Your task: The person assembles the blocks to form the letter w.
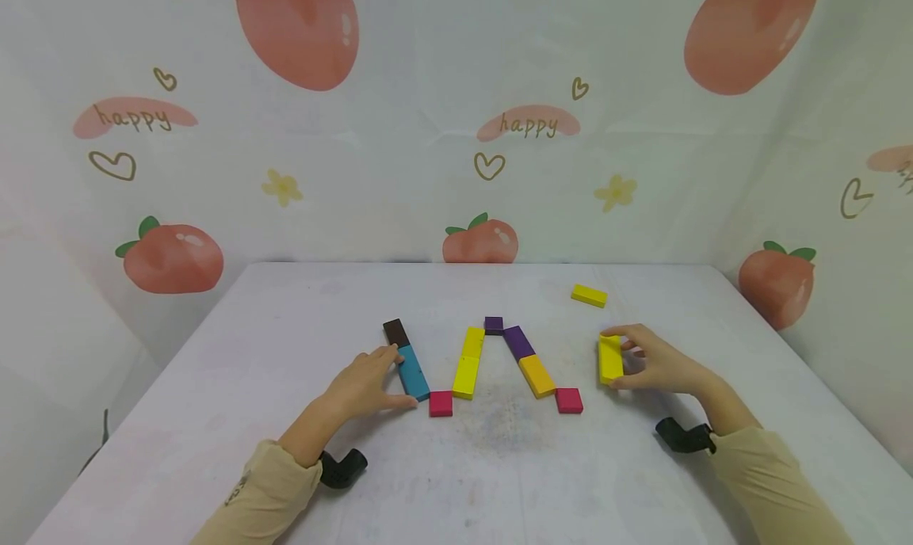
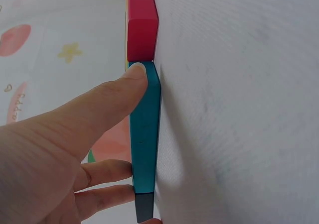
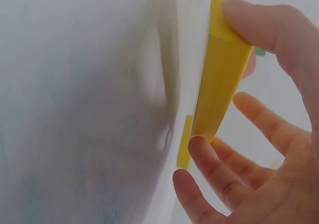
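Note:
My left hand (image 1: 367, 383) touches the side of a teal block (image 1: 414, 373), its thumb at the near end beside a red block (image 2: 142, 27). Two fingers reach the teal block's far part, close to a dark brown block (image 1: 395, 333) that continues the line. Between thumb and fingertips, my right hand (image 1: 652, 359) pinches a yellow block (image 1: 610, 360) by its two ends. In the right wrist view this yellow block (image 3: 222, 79) is tilted, with the thumb on its upper end; whether it touches the table cannot be told.
Two yellow blocks (image 1: 467, 363) form a slanted line right of the red block. A small purple block (image 1: 494, 325), a longer purple block (image 1: 519, 342), an orange block (image 1: 536, 376) and another red block (image 1: 569, 400) continue the zigzag. One loose yellow block (image 1: 589, 295) lies farther back.

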Available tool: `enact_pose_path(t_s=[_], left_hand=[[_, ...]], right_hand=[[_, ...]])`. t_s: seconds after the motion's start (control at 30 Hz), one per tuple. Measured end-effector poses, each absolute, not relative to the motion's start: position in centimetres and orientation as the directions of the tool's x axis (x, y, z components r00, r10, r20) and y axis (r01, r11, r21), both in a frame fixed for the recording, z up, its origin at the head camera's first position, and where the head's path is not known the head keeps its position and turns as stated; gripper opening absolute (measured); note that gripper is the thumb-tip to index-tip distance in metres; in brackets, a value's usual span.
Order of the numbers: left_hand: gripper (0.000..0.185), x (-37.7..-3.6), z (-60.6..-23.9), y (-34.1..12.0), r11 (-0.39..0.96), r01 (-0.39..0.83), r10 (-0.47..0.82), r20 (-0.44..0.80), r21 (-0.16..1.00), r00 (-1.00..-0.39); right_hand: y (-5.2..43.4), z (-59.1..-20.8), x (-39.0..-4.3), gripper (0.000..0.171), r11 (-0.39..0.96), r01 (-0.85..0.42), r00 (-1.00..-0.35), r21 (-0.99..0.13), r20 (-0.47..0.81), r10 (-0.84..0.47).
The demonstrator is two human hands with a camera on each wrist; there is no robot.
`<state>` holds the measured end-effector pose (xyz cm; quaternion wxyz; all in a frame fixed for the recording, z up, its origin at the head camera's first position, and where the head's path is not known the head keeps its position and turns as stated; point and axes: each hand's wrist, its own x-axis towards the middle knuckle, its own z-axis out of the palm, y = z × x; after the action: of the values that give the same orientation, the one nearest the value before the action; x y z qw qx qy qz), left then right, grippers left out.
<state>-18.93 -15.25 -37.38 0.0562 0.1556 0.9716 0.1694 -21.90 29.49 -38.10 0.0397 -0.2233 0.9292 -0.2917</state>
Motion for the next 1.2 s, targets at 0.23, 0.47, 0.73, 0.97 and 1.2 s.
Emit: enact_pose_path(t_s=[0.23, 0.47, 0.73, 0.97, 1.2], left_hand=[[0.081, -18.9, -37.4, -15.3, 0.896, 0.284, 0.32, -0.054, 0.342, -0.946], [0.077, -18.7, -37.3, -15.3, 0.899, 0.28, 0.317, -0.059, 0.335, -0.947], [0.078, -18.8, -37.3, -15.3, 0.898, 0.284, 0.32, -0.055, 0.335, -0.946], [0.08, -18.8, -37.3, -15.3, 0.897, 0.285, 0.321, -0.055, 0.338, -0.945], [0.081, -18.8, -37.3, -15.3, 0.897, 0.281, 0.318, -0.058, 0.34, -0.946]], right_hand=[[28.8, -37.9, -21.6, 0.07, 0.72, -0.403, -0.891, -0.565, 0.061, -0.451], [28.1, -37.9, -21.5, 0.068, 0.719, -0.406, -0.888, -0.563, 0.058, -0.456], [27.3, -38.1, -21.4, 0.069, 0.729, -0.417, -0.887, -0.542, 0.066, -0.458], [26.9, -38.1, -21.5, 0.07, 0.751, -0.405, -0.891, -0.522, 0.039, -0.453], [26.5, -38.0, -21.6, 0.07, 0.755, -0.39, -0.891, -0.526, 0.01, -0.453]])
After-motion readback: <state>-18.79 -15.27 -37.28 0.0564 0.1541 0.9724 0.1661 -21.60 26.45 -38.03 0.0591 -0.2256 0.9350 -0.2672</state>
